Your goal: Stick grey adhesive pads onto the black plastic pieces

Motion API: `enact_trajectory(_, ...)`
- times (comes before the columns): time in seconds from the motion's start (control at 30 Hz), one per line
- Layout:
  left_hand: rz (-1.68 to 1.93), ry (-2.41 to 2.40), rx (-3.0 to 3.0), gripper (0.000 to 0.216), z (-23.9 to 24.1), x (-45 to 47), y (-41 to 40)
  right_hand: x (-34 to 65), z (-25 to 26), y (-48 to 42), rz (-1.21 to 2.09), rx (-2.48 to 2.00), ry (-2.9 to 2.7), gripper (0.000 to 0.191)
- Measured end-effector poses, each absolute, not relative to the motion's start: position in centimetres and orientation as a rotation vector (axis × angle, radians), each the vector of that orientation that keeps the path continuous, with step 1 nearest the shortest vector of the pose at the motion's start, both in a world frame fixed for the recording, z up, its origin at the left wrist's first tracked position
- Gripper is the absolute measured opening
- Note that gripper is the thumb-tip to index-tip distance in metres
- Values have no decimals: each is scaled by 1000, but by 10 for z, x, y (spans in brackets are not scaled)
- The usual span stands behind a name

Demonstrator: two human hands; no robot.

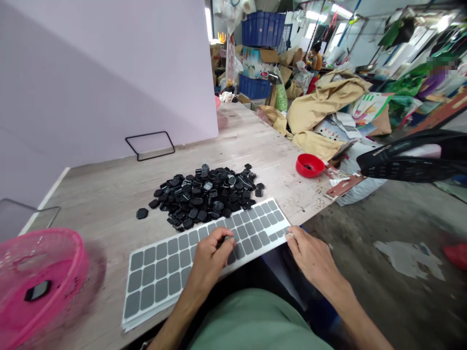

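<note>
The left hand [211, 253] curled its fingers onto the sheet of grey pads [171, 265], pinching one pad. The right hand [310, 253] gripped the sheet's corner. Beyond the fingertips lay the pile of black pieces [206, 194].

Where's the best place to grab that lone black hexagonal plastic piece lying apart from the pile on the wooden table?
Take the lone black hexagonal piece by two opposite flat edges, pinching from straight above. It lies flat on the wooden table, apart from the pile of black pieces, with bare table all round, so probably any pair of edges is free. The left hand is nearer.
</note>
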State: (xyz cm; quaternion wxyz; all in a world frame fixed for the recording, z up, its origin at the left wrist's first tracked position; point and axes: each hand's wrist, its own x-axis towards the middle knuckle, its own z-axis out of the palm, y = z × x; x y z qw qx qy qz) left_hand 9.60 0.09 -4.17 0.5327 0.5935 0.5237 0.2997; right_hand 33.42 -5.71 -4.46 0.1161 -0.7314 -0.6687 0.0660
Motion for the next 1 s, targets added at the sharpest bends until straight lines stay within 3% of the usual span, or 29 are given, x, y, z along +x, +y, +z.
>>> enact_trajectory(0.23, 476, 808, 2055, 21, -40, 131, -5, 321, -45, -28, 102, -2081, -2226, 21)
enact_trajectory(0.43, 293, 752, 2309, 22, -53, 136, -1, 319, -50, -20, 172, -2003, -2284, 17)
enact_trajectory(0.8, 439, 702, 2364, 22, -53, 135, -6, 317, -47, -14, 339, -1929, -2221, 14)
enact_trajectory(0.9, 470, 710, 2388, 17, -49, 128, -11, 323, -49, -11, 508, -1803, -2205, 20)
enact_trajectory(1.0, 570, 871, 2380, 20, -35, 104, -8, 333, -52, -11, 918, -1668, -1843, 27)
